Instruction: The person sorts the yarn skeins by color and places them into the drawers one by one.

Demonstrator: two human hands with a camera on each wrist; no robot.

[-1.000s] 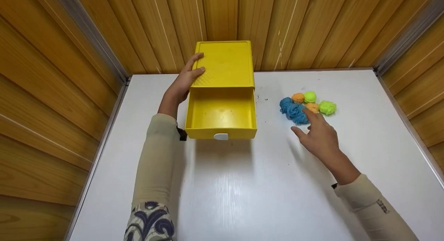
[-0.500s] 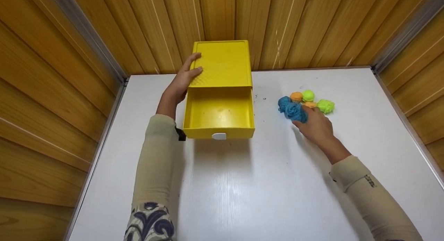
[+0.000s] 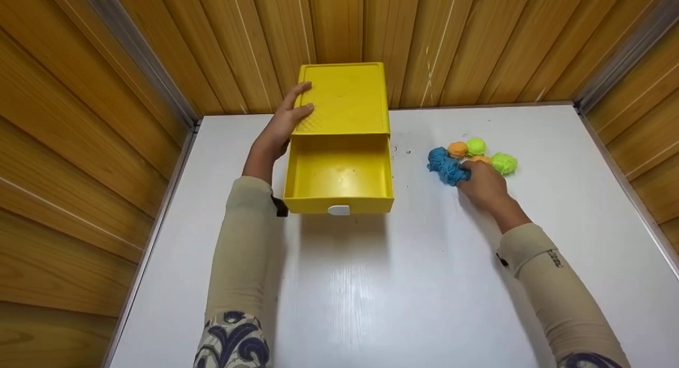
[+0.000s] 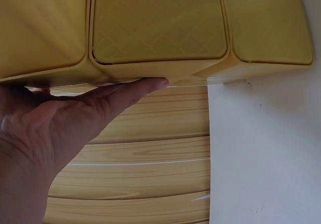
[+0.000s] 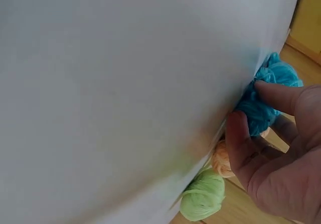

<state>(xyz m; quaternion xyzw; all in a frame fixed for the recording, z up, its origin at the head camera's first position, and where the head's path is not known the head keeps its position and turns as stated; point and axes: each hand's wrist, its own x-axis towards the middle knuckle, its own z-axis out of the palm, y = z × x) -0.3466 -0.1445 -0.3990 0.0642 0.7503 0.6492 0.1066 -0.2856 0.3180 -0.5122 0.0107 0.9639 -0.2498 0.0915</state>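
The box looks smooth, satiny plastic; the yarn rough, matt; the bench glossy; the wall wood-grained.

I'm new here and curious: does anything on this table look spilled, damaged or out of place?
Only small dark marks on the table, between the box and the blue yarn; they look odd against its pale surface, though I cannot tell scuffs from dirt. Nothing looks spilled or broken.

- Yellow box: near the surface's far edge, front drawer pulled out.
- Blue yarn balls: side by side, toward the far right corner.
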